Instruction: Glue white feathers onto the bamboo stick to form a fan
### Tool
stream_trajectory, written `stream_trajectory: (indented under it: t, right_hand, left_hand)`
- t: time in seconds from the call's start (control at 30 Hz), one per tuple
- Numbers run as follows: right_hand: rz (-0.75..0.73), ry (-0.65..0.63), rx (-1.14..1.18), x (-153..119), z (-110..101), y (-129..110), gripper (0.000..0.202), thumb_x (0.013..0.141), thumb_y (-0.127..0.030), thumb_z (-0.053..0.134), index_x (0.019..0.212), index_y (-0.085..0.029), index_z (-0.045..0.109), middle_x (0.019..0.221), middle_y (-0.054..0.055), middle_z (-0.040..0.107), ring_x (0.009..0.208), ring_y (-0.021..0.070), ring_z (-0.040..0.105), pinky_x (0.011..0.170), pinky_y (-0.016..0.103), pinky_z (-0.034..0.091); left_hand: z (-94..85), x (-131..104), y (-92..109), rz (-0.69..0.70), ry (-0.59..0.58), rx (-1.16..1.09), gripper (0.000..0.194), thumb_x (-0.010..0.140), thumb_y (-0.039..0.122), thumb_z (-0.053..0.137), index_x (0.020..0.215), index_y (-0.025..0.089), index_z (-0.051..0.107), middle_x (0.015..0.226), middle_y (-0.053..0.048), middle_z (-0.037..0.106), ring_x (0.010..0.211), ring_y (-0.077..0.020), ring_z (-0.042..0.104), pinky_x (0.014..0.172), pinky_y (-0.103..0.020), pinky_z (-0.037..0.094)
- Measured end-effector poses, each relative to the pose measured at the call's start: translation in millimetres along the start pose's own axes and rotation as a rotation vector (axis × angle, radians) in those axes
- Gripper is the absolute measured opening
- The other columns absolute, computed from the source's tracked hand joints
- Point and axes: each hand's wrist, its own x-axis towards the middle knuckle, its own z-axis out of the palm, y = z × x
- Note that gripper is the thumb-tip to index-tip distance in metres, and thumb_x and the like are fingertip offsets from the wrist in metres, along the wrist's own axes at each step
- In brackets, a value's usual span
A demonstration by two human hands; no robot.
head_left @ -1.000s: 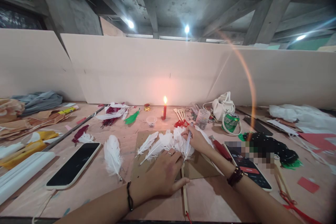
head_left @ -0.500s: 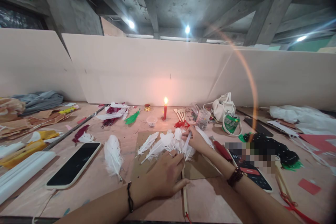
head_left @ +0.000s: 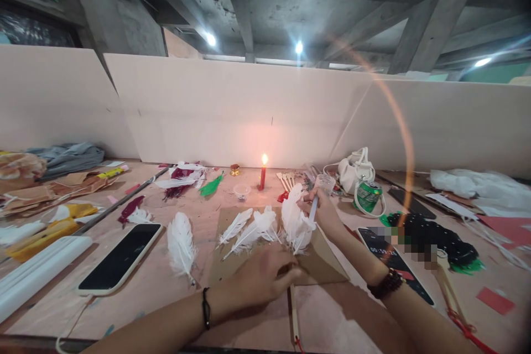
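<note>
My right hand [head_left: 322, 209] is closed around a pale translucent stick, seemingly a glue stick [head_left: 314, 210]. Its fingertips come up against a fluffy white feather [head_left: 295, 220], which rises above the cardboard [head_left: 327, 260]. My left hand [head_left: 267, 271] rests low over the board, its curled fingers at the quill end of that feather; the exact pinch is partly hidden. Under the left thumb runs a slim wooden stick [head_left: 294, 321] with red cord at its near end. More white feathers [head_left: 259, 227] lie on the board just beyond the left hand.
A lit red candle [head_left: 263, 177] stands behind the board. One phone [head_left: 120, 259] lies left, another [head_left: 398, 265] under my right forearm. A green can [head_left: 367, 197], plastic cup [head_left: 326, 182] and white bag [head_left: 352, 171] stand at back right. A loose feather [head_left: 181, 243] lies left.
My right hand has moved slightly right with the stick, which is now held further from the board. The white feather has come up more upright. My left hand's fingers have drawn in nearer.
</note>
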Motion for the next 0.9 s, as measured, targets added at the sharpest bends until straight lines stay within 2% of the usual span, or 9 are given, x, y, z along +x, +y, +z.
stream_trajectory:
  t: [0.07,0.17,0.27,0.4,0.5,0.6,0.67,0.8,0.9]
  right_hand:
    - [0.008,-0.074,0.080,-6.9,0.9,-14.6,0.064,0.069,-0.054,0.091,0.087,-0.028,0.035,0.085,-0.004,0.067,0.056,0.0128,0.060,0.046,0.022,0.037]
    - [0.014,-0.236,0.169,-21.0,5.6,-34.9,0.060,0.070,-0.046,0.096,0.086,-0.027,0.041,0.084,-0.004,0.068,0.070,0.0177,0.071,0.055,0.025,0.051]
    - [0.002,-0.365,0.161,-33.2,10.7,-46.5,0.058,0.071,-0.045,0.096,0.082,-0.027,0.042,0.083,-0.002,0.071,0.077,0.0206,0.073,0.066,0.032,0.058]
    - [0.001,-0.565,0.094,-42.3,13.1,-48.0,0.048,0.079,-0.046,0.090,0.083,-0.028,0.045,0.087,0.001,0.076,0.083,0.0232,0.075,0.076,0.037,0.058]
    - [-0.029,-0.567,0.011,-44.9,13.5,-46.4,0.040,0.085,-0.043,0.083,0.082,-0.027,0.046,0.087,0.003,0.077,0.088,0.0261,0.076,0.074,0.036,0.054]
    - [-0.118,-0.399,-0.107,-45.6,15.0,-45.8,0.037,0.088,-0.043,0.079,0.080,-0.027,0.046,0.083,0.002,0.073,0.085,0.0259,0.075,0.072,0.035,0.051]
    - [-0.133,-0.327,-0.131,-46.2,17.4,-44.3,0.039,0.088,-0.047,0.080,0.082,-0.027,0.046,0.084,0.001,0.072,0.082,0.0246,0.073,0.073,0.036,0.053]
    - [-0.069,-0.375,-0.016,-50.8,26.3,-37.8,0.043,0.087,-0.050,0.084,0.086,-0.027,0.047,0.098,0.004,0.077,0.098,0.0264,0.076,0.086,0.040,0.058]
    - [-0.012,-0.405,0.032,-57.1,33.6,-36.3,0.046,0.086,-0.048,0.086,0.086,-0.027,0.046,0.102,0.004,0.077,0.088,0.0222,0.074,0.079,0.036,0.058]
  left_hand:
    - [6.7,7.1,-10.1,-0.140,0.040,-0.337,0.046,0.109,0.053,0.047,0.093,0.019,0.073,0.097,-0.008,0.075,0.094,-0.0233,0.068,0.089,-0.038,0.051]
    - [14.4,21.9,-26.4,-0.310,0.127,-0.792,0.069,0.107,0.070,0.030,0.114,0.016,0.070,0.094,-0.011,0.078,0.079,-0.0228,0.070,0.077,-0.038,0.054]
    - [12.4,33.8,-37.1,-0.359,0.269,-1.183,0.072,0.099,0.079,0.044,0.119,0.014,0.069,0.095,-0.012,0.079,0.085,-0.0258,0.073,0.081,-0.039,0.057]
    - [-0.1,35.9,-39.1,-0.352,0.531,-1.165,0.050,0.094,0.065,0.062,0.107,0.018,0.073,0.101,-0.007,0.079,0.095,-0.0247,0.073,0.083,-0.034,0.056]
    - [-6.1,32.1,-38.6,-0.371,0.603,-1.016,0.037,0.091,0.055,0.065,0.094,0.019,0.072,0.095,-0.005,0.078,0.095,-0.0243,0.071,0.083,-0.032,0.053]
    - [-7.0,30.2,-39.0,-0.399,0.567,-0.959,0.038,0.092,0.057,0.060,0.089,0.020,0.069,0.085,-0.004,0.075,0.088,-0.0244,0.071,0.082,-0.034,0.053]
    - [-6.0,29.7,-37.3,-0.388,0.477,-0.949,0.040,0.092,0.059,0.059,0.087,0.021,0.069,0.079,-0.003,0.073,0.079,-0.0237,0.070,0.077,-0.035,0.054]
    - [-2.9,26.0,-27.4,-0.318,0.214,-0.949,0.051,0.095,0.068,0.059,0.079,0.021,0.068,0.066,-0.003,0.068,0.061,-0.0222,0.066,0.069,-0.036,0.054]
    - [-2.0,20.5,-21.3,-0.275,0.020,-0.953,0.050,0.099,0.063,0.055,0.077,0.020,0.069,0.062,-0.002,0.066,0.054,-0.0194,0.062,0.063,-0.033,0.050]
